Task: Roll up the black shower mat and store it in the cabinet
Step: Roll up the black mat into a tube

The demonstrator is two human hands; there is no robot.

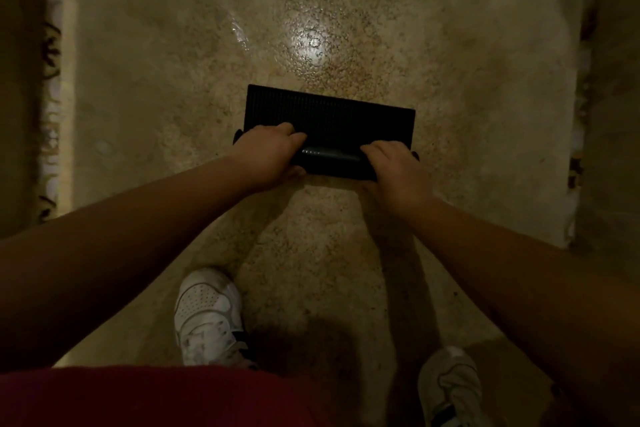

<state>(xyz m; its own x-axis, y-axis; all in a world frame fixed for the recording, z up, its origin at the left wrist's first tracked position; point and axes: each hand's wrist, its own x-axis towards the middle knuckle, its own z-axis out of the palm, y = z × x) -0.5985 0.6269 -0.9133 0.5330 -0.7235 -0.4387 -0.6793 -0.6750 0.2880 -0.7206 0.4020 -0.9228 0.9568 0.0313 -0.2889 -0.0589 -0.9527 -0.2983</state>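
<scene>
On the stone floor [346, 28], ahead of my shoes, black shower mat [329, 114] mostly rolled; left hand [268, 152] and right hand [394, 166] clamp the roll. Short flat strip left; cabinet unseen.

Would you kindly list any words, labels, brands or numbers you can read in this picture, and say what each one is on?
None can be read.
Black shower mat: only ribbed texture, no lettering.
White shoes: dark marks, no brand legible.
Wall tiles: decorative motifs, not text.
</scene>
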